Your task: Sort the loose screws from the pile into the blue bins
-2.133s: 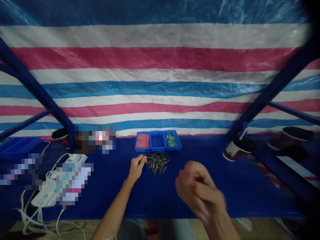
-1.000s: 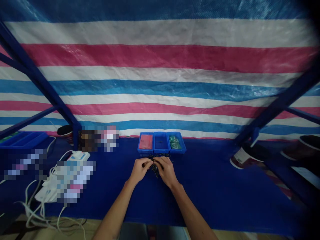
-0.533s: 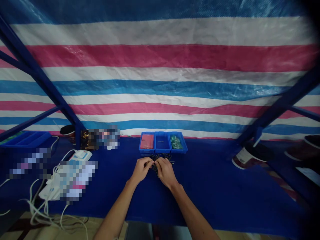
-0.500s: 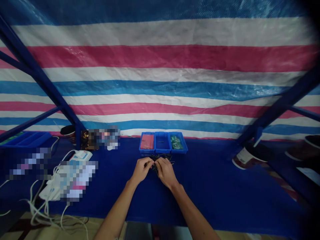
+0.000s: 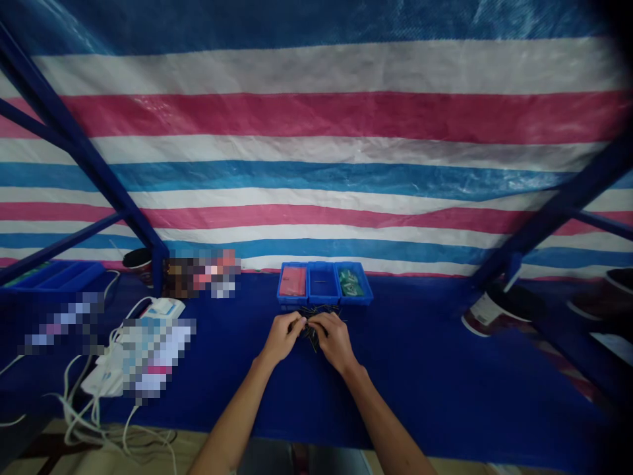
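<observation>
My left hand (image 5: 283, 336) and my right hand (image 5: 336, 338) meet over a loose pile of thin dark stick-like pieces (image 5: 312, 340) on the blue tabletop. Both are closed, thumb and fingers pinched, with the fingertips almost touching. Whatever sits between them is too small to make out. Just beyond the pile stand three joined blue bins. The left bin holds pinkish-red flat pieces (image 5: 293, 282). One thin piece lies in the middle bin (image 5: 323, 290). Green-and-white small packets (image 5: 350, 284) fill part of the right bin.
A white power strip (image 5: 106, 369) with tangled cables lies on the left. Dark tubs stand at the back left (image 5: 138, 264) and on the right (image 5: 494, 310). Blue frame posts (image 5: 534, 231) slant on both sides before a striped tarp (image 5: 346, 119). A blue tray (image 5: 54, 277) is far left.
The fingers have shifted slightly over the pile, the right hand's knuckles turning a little. Both hands stay pinched close together. The whole view has moved a touch; the bins look unchanged.
</observation>
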A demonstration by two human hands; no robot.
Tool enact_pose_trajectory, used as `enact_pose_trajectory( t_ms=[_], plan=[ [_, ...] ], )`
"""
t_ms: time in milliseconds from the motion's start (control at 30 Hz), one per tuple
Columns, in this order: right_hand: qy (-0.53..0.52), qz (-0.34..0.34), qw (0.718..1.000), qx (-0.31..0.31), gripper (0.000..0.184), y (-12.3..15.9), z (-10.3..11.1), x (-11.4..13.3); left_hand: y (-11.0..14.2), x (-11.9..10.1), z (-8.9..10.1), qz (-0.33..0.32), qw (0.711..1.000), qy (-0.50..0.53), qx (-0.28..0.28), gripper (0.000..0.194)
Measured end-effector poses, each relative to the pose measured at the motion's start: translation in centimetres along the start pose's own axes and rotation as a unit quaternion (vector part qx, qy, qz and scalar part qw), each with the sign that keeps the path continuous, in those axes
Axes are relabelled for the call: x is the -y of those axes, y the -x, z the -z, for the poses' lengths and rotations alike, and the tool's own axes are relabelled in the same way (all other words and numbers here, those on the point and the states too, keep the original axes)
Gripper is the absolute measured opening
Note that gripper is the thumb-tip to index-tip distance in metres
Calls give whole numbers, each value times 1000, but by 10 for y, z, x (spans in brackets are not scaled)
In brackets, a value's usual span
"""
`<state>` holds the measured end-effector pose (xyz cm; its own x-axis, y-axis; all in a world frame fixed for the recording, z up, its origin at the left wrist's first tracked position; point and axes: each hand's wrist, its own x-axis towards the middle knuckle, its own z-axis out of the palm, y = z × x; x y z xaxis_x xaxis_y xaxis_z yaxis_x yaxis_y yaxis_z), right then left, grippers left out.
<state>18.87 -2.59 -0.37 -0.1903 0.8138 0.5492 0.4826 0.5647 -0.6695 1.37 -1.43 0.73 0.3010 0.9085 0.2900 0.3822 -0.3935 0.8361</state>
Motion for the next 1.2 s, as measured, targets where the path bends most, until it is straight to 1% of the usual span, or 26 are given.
enact_pose_trajectory(
  t_ms=[200, 367, 533, 767, 1200],
  plan=[
    [-1, -5, 1000, -7, 16, 0, 0, 0, -1, 0, -1, 2, 1000, 17, 7, 31],
    [6, 7, 1000, -2, 15, 0, -2, -1, -1, 1, -1, -2, 1000, 19, 5, 30],
    [24, 2, 1000, 5, 17, 1, -3, -2, -1, 1, -2, -2, 1000, 17, -6, 32],
    [35, -7, 999, 11, 19, 1, -1, 0, -2, -1, 0, 0, 1000, 11, -4, 32],
    [55, -4, 998, 14, 17, 1, -4, -1, -2, 0, 0, 2, 1000, 14, -2, 31]
  ],
)
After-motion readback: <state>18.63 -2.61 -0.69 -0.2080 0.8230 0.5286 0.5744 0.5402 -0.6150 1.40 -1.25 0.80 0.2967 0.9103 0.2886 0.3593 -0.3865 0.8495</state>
